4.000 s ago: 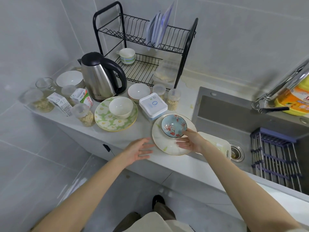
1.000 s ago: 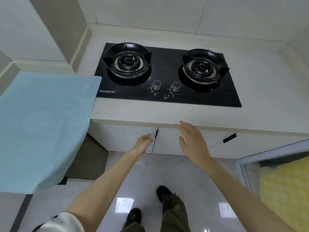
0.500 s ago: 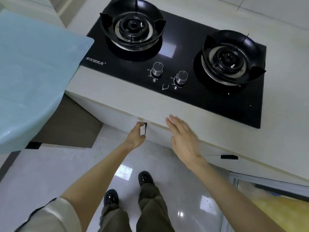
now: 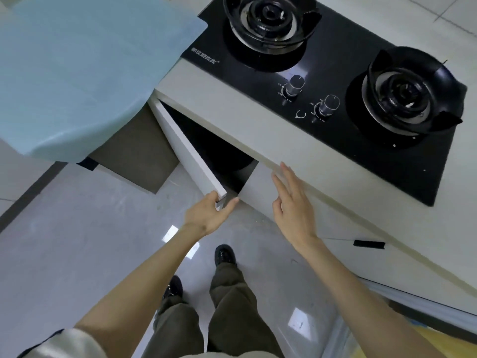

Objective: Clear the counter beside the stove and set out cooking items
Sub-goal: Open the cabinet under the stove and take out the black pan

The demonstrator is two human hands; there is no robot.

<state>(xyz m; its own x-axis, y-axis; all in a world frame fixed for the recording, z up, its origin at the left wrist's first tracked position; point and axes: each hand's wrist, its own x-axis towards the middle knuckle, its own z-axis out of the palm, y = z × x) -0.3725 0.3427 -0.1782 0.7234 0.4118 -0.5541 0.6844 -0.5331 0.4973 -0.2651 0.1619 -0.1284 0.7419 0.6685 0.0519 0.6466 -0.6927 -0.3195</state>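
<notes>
Half a second on, the cabinet door below the stove stands swung out where it was closed, and your left hand has gone from its handle to its free corner.

At 10 o'clock in the view, a pale blue mat overhangs its surface, one corner lying just beside the stove's left end. Below it, at 9 o'clock of your left hand, grey floor shines.

At centre, your left hand grips the door: the fingers curl round its lower free corner and the thumb stretches toward 3 o'clock. The door angles away toward 11 o'clock, baring a dark cabinet interior.

Just right of the opening, your right hand is held flat in front of the closed neighbouring panel, fingers straight, slightly spread and holding nothing, tips pointing to 11 o'clock, just short of the counter edge. You cannot tell whether the palm touches the panel.

The counter runs as a pale strip from 10 to 4 o'clock, with the black stove set into it. One burner sits at 12 o'clock, the other burner at 2 o'clock, two knobs between them.

A black handle shows on the cabinet front at 4 o'clock.
</notes>
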